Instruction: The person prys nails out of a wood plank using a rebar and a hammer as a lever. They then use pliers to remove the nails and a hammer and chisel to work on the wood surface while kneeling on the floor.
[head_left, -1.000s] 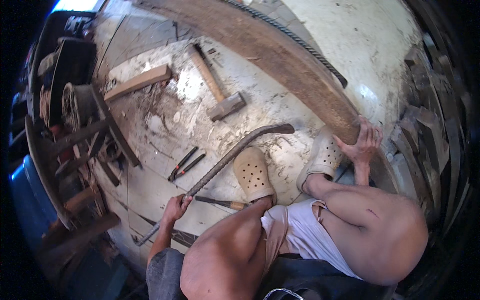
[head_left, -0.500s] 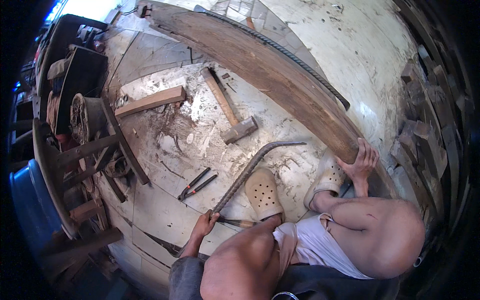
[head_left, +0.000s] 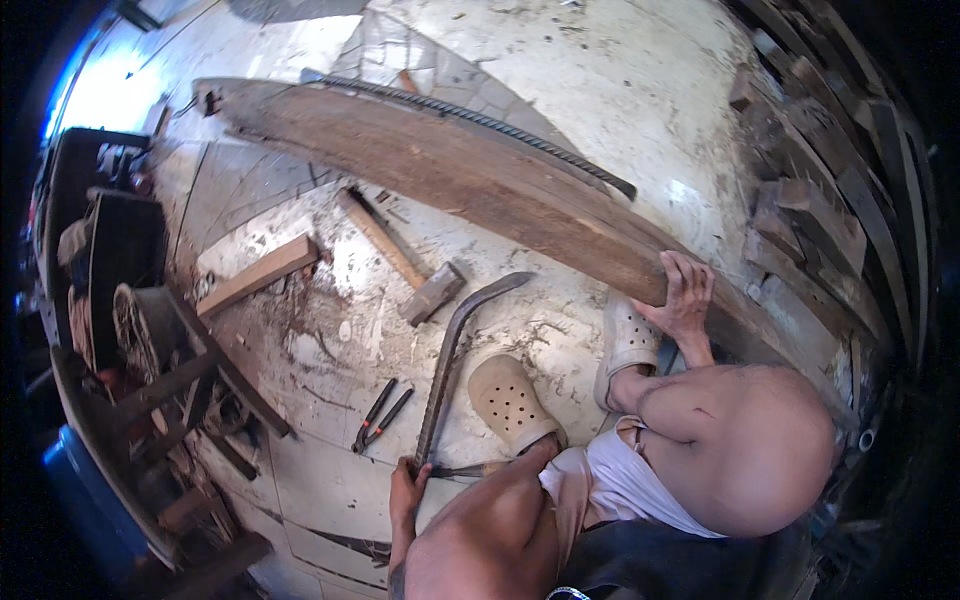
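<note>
Beam (head_left: 450, 180) of brown wood, long and thick, lies on a slant from the upper left of the frame to the right of the middle. The right hand (head_left: 685, 300) is on it, near its right end. Its fingers are on the wood and its thumb sticks out to the side, but I cannot tell how tight it holds. The left hand (head_left: 406, 490), at the bottom, a bit left of the middle, is wrapped around the low end of a dark metal bar (head_left: 440, 385). The bar goes up from there and bends to the right at its top. The two hands are well apart.

A thin, ridged rod (head_left: 480, 128) runs along the far side of the beam. A big hammer (head_left: 433, 292) lies on the dirty, pale floor (head_left: 690, 90) near the middle. Left of it is a short wood block (head_left: 260, 275). Pincers (head_left: 392, 414) with black and red handles lie open, left of the bar. Another tool (head_left: 465, 470) is partly hidden just beside the left hand.

The left shoe (head_left: 510, 400) and the right shoe (head_left: 632, 335) are tan, with little holes. At the left of the frame are a dark wood frame (head_left: 190, 372) and a blue tub (head_left: 90, 500). At the right is a pile of wood pieces (head_left: 820, 220).
</note>
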